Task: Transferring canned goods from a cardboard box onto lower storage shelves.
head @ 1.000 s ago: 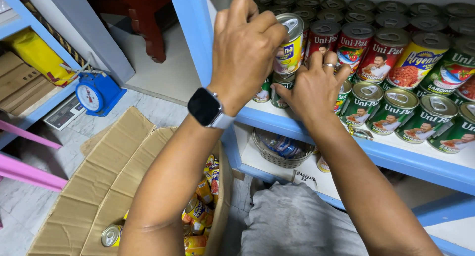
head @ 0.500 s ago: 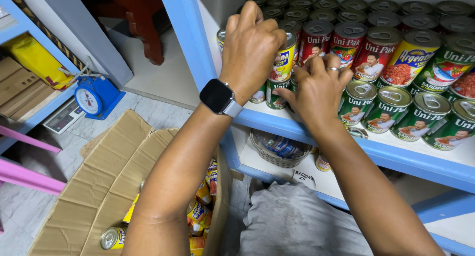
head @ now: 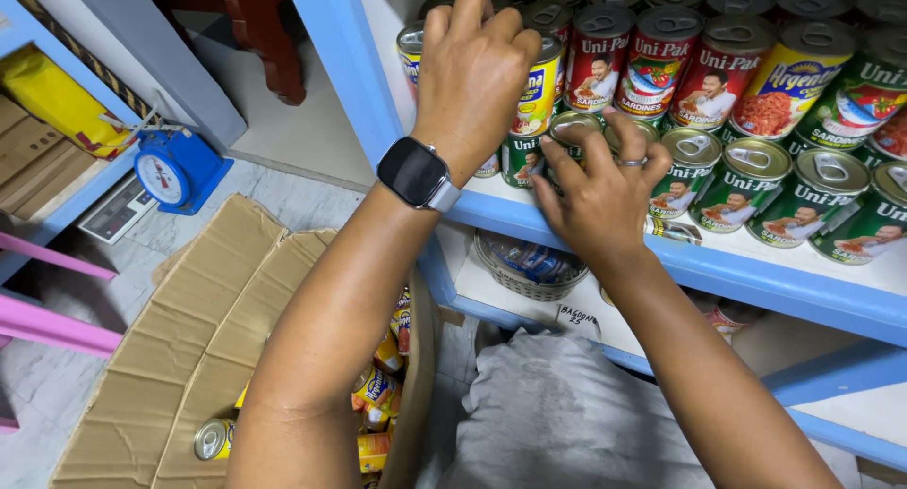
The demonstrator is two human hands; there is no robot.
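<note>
My left hand (head: 472, 68), with a dark smartwatch on the wrist, is closed over the top of a yellow-labelled can (head: 537, 94) standing on a lower row of cans at the left end of the blue shelf (head: 699, 267). A second can (head: 412, 52) shows just behind its fingers. My right hand (head: 597, 188), wearing a ring, has its fingers spread on green-labelled cans (head: 571, 130) in the front row. Red, yellow and green cans fill the shelf to the right.
An open cardboard box (head: 189, 357) on the floor holds more cans (head: 213, 438). A blue weighing scale (head: 170, 172) stands at the left. A woven basket (head: 529, 272) sits on the lower shelf. Grey cloth (head: 557, 413) lies below it.
My left hand has lowered the yellow-labelled can onto the cans at the shelf's left end. My right hand has stayed on the green cans, its fingers shifting slightly.
</note>
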